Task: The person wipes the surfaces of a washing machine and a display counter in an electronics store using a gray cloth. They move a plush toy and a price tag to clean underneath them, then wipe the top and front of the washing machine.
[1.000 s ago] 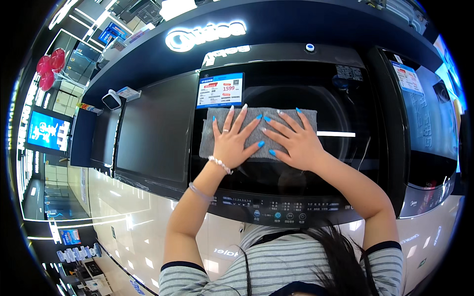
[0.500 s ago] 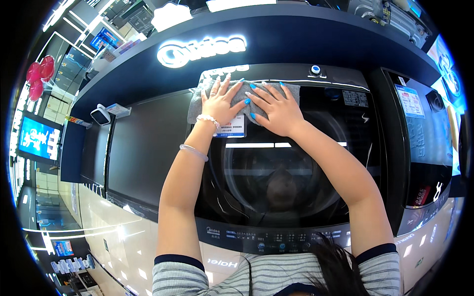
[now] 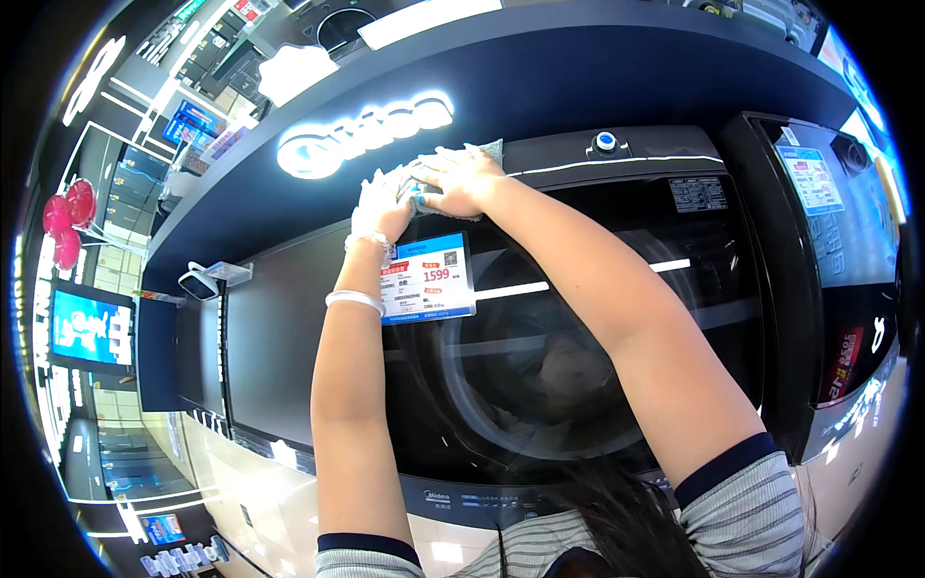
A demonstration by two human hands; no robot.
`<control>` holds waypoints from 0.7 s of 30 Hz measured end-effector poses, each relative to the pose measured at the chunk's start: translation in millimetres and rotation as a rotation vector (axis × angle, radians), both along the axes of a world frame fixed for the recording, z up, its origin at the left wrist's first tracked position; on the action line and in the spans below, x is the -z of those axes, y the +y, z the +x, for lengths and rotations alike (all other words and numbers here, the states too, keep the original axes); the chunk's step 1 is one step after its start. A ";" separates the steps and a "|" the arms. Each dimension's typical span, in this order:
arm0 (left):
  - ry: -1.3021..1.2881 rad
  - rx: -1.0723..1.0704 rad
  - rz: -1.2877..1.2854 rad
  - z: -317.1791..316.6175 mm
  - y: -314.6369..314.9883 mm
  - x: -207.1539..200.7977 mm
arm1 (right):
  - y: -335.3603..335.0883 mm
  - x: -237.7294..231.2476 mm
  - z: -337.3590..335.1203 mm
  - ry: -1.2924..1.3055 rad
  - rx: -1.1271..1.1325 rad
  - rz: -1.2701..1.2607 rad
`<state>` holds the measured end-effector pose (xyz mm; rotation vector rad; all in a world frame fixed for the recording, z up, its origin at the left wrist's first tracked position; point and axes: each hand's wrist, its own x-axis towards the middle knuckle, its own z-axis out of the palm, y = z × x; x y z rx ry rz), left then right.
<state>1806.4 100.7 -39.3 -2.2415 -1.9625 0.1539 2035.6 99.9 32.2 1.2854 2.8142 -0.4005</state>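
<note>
At the back left of a black top-loading washing machine (image 3: 540, 279), a bunched grey cloth (image 3: 492, 154) lies under both my hands. My left hand (image 3: 382, 207) is closed on the cloth's left part, its fingers pointing away from me. Reaching across from the right, my right hand (image 3: 462, 183) presses and grips the cloth beside it, fingers toward the left. Parts of the fingers and most of the cloth are hidden. Just in front of my hands, a price card (image 3: 429, 279) with a blue border lies on the machine's dark glass lid.
A navy display ledge with a lit sign (image 3: 366, 133) runs behind the machine. A round knob (image 3: 605, 144) sits on the rear panel. Another appliance (image 3: 833, 289) stands at the right, a flat dark one (image 3: 279, 328) at the left. A small tilted device (image 3: 198, 283) stands farther left.
Both hands have slid the cloth back toward the machine's rear left edge, and the cloth has bunched up. The fingers have drawn in from lying spread. The price card is now uncovered.
</note>
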 end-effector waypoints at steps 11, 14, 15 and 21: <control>-0.108 -0.146 -0.342 158.4 -17.5 -74.4 | 7.5 16.3 103.3 0.040 0.096 0.010; -0.178 -0.010 -0.296 190.9 -7.8 -58.0 | 3.0 25.2 146.2 0.102 0.037 0.068; -0.186 0.043 -0.280 206.9 -5.7 -56.1 | 0.6 27.8 163.5 0.129 0.018 0.102; -0.318 0.332 -0.221 282.2 -12.5 -46.9 | -43.0 -2.2 260.7 0.115 0.041 0.069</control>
